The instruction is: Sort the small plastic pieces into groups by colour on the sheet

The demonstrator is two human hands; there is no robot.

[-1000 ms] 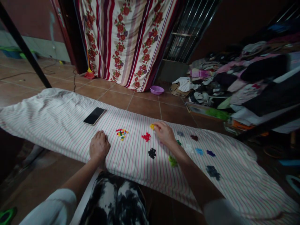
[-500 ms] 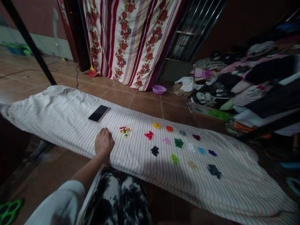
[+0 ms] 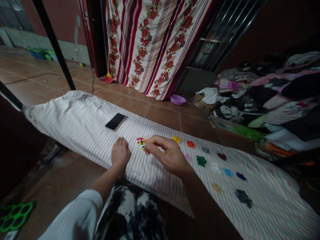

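Note:
My left hand (image 3: 120, 152) rests on the striped cloth (image 3: 82, 133) with its fingers curled together; whatever it may hold is hidden. Over the cloth, my right hand (image 3: 166, 154) has thumb and forefinger pinched beside the mixed pile of small red, yellow and green pieces (image 3: 141, 142); the fingertips are too small to show a piece. Sorted piles lie to the right: yellow (image 3: 176, 138), orange (image 3: 190, 144), dark green (image 3: 201, 161), light blue (image 3: 227, 172), dark grey (image 3: 243, 198) and several others. My right hand and forearm hide some piles.
A phone (image 3: 116, 122) lies on the cloth, left of the piles. Beyond the cloth are a purple basin (image 3: 178, 99), a hanging floral curtain (image 3: 150, 50) and heaped clothes (image 3: 275, 90). Dark poles (image 3: 53, 43) rise at the left.
My right hand has come into view and reached over to the mixed pile. My left hand stays on the cloth. The whole view has shifted, so things appear farther right.

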